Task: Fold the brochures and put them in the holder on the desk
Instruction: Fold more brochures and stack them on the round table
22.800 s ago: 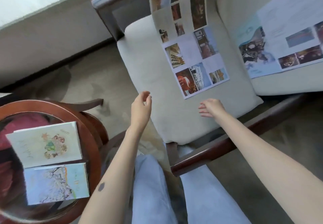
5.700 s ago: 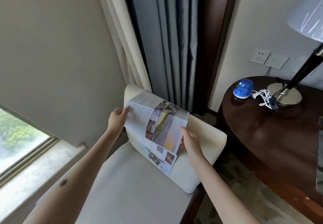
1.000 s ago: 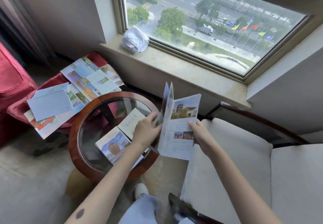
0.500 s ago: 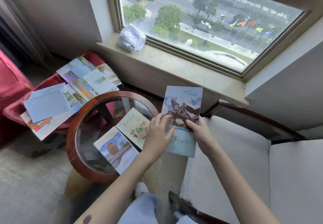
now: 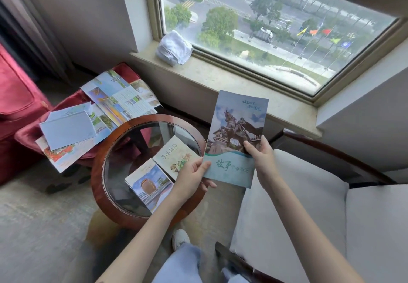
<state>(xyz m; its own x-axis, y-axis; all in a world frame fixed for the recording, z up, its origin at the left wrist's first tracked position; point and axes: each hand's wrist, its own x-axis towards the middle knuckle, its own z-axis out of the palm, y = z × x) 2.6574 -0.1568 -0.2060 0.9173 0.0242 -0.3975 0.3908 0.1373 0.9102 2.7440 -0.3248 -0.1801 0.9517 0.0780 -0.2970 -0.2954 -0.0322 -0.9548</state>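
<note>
A folded brochure (image 5: 236, 132) with a horse-statue cover is held flat in the air, between the round table and the armchair. My left hand (image 5: 192, 179) pinches its lower left corner. My right hand (image 5: 260, 156) grips its right edge. Two folded brochures lie side by side on the glass top of the round wooden table (image 5: 110, 150): a cream one (image 5: 174, 156) and a blue-and-orange one (image 5: 148, 185). Several unfolded brochures (image 5: 119, 99) and a pale sheet (image 5: 66, 130) rest on a red seat at the left. No holder is in view.
A cream-cushioned wooden armchair (image 5: 293, 212) stands at the right, with a second cushion (image 5: 379, 234) beyond it. A folded white towel (image 5: 174, 47) sits on the window sill (image 5: 231, 77). A red armchair (image 5: 15, 106) is at the far left. My legs and shoe (image 5: 180, 238) are below.
The brochure has gone from half open to fully folded with its cover facing me. My left hand has slid down to its lower left corner. The view has shifted slightly.
</note>
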